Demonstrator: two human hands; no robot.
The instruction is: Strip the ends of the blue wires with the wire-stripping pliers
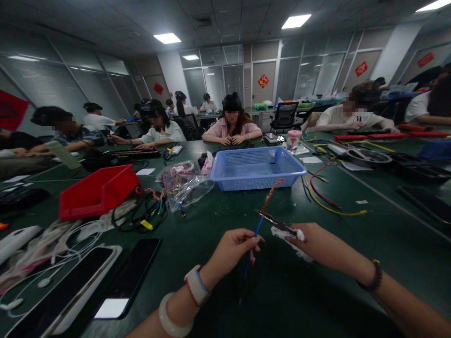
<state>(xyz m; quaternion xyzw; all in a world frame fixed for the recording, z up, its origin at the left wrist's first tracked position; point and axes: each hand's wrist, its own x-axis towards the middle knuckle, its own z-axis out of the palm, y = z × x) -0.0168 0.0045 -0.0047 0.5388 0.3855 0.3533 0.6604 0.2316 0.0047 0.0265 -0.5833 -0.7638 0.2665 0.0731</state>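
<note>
My left hand [243, 241] pinches a blue wire [259, 226] between thumb and fingers, and the wire stands tilted over the table. From its upper end rises a length of bare, braided copper strands [271, 195]. My right hand [310, 241] is closed around a dark metal tool that looks like pliers [276, 222], its jaws at the wire just below the copper. White tissue [298, 244] lies between my palm and the tool's handles, which are mostly hidden. The wire's lower end hangs below my left hand, blurred against the dark table.
A blue mesh basket [259, 182] stands ahead. Left of it are a clear bag of wires [183, 185], a red bin [100, 192] and a black cable [132, 223]. Phones [128, 272] lie near left; loose coloured wires [324, 202] lie right. Several people sit around the tables.
</note>
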